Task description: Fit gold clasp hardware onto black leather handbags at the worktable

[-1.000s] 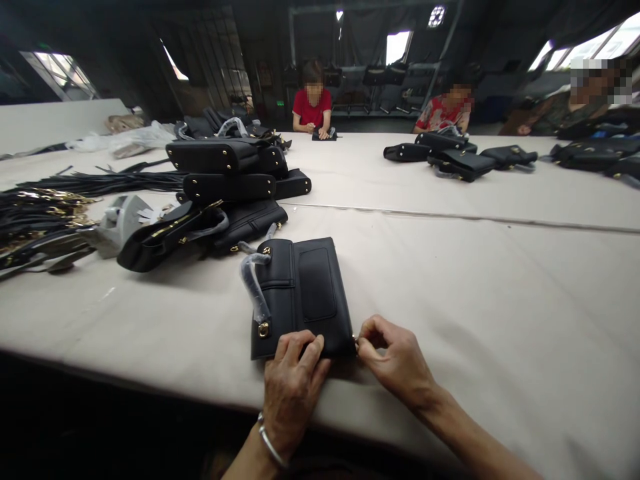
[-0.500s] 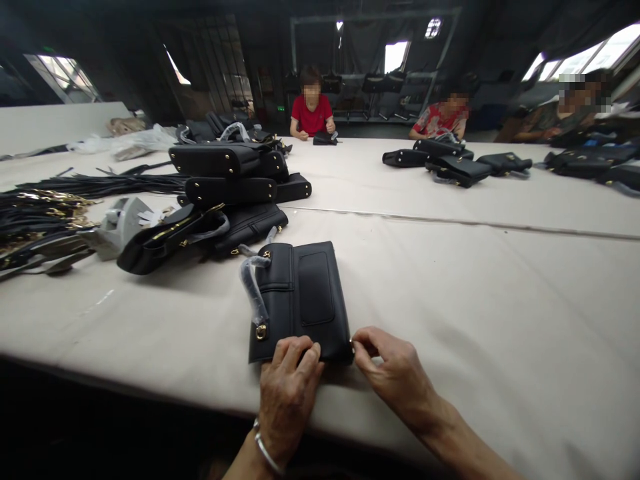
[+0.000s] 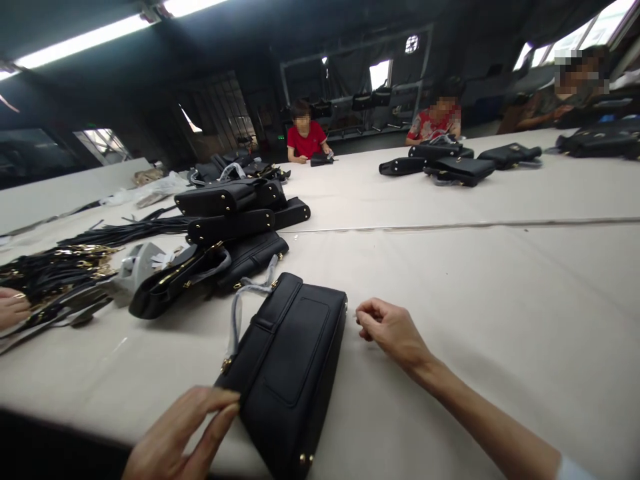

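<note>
A black handbag (image 3: 295,353) lies tilted on the pale table, its plastic-wrapped handle (image 3: 236,320) toward the left and gold studs showing at its right corners. My left hand (image 3: 193,427) pinches the bag's near left edge between thumb and fingers. Just right of the bag's far corner, my right hand (image 3: 385,330) is raised off it, fingertips pressed together on something small and pale that I cannot make out.
Stacked black bags (image 3: 230,220) stand behind and left, beside a grey dispenser-like object (image 3: 137,267) and black straps (image 3: 60,267) with gold clasps. Another person's hand (image 3: 13,308) shows at the left edge. People sit across the table (image 3: 500,280) near more bags (image 3: 460,170).
The handbag has turned, its near end swinging toward me. My left hand has moved left to its edge; my right hand has come away from the corner. Another hand has appeared at left.
</note>
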Demonstrator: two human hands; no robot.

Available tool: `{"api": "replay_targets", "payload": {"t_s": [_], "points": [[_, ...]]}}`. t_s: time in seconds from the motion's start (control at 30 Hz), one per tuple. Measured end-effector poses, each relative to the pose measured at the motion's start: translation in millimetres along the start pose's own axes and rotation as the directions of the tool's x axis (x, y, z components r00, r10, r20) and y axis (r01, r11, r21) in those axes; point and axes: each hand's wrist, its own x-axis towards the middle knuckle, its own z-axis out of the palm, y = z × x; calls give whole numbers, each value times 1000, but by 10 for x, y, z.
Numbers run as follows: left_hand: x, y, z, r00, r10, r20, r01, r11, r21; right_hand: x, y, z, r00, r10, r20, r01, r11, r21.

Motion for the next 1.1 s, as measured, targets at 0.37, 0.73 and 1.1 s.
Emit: {"api": "replay_targets", "payload": {"t_s": [0.37, 0.73, 1.1], "points": [[1578, 192, 1553, 864, -79, 496, 164, 978, -130, 388, 98, 197, 977, -175, -122, 140, 958, -251], [1417, 186, 1581, 886, -155, 437, 249, 954, -167, 230, 42, 350, 961, -173, -217, 146, 980, -135], [1326, 172, 1667, 916, -177, 359, 255, 950, -182, 111, -127, 385, 971, -147, -187, 121, 982, -142]]}}
